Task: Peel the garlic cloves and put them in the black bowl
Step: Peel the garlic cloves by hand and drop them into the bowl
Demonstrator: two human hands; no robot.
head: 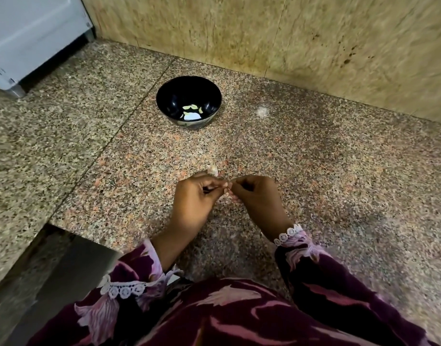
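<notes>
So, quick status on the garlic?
Left hand and right hand pinching one clove. Peeled cloves in black bowl. Path clear.

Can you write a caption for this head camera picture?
Left hand and right hand peel a garlic clove near the black bowl.

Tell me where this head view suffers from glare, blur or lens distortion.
Head view: a bright glare patch sits inside the black bowl, beside the peeled cloves; motion blur smears the wall and the countertop toward the edges; wide-angle bending curves the counter's seams; the left hand and right hand are soft, so what they pinch is unclear.
</notes>
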